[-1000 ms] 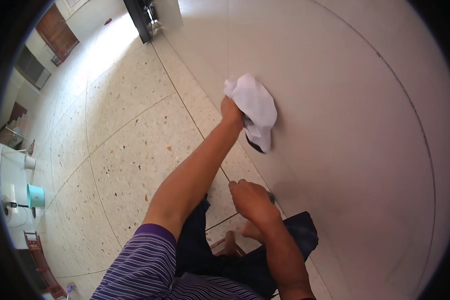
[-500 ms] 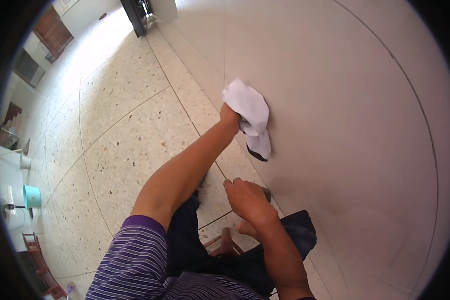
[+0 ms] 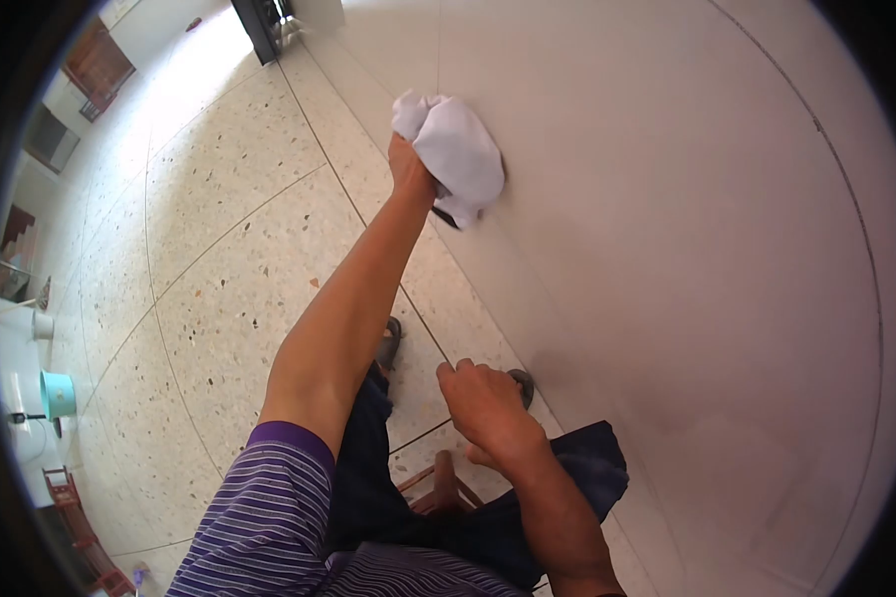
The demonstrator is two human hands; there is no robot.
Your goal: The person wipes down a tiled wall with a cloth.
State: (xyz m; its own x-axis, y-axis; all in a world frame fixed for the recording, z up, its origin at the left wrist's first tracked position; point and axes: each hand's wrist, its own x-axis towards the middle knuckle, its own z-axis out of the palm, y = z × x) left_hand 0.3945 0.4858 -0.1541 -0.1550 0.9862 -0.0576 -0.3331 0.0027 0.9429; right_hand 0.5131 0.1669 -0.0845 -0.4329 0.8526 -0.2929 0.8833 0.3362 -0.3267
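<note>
My left hand (image 3: 408, 164) reaches far forward along the base of a pale wall (image 3: 667, 229). It grips a bunched white cloth (image 3: 463, 149) that lies pressed to the wall, and the cloth covers most of the fingers. A dark edge shows at the cloth's lower end. My right hand (image 3: 490, 406) is held near my right knee, close to the wall, with its back toward me. Its fingers are curled in loosely; nothing shows in them, though the palm is hidden.
Beneath me is a wooden stool (image 3: 448, 488), partly hidden by my legs. Speckled floor tiles (image 3: 239, 249) stretch to the left. A turquoise bucket (image 3: 58, 395) and a reddish wooden chair (image 3: 70, 507) stand at far left. A dark frame (image 3: 259, 30) rises at the wall's far end.
My left hand has slid the white cloth forward and to the left along the wall, away from me. My right hand has hardly moved.
</note>
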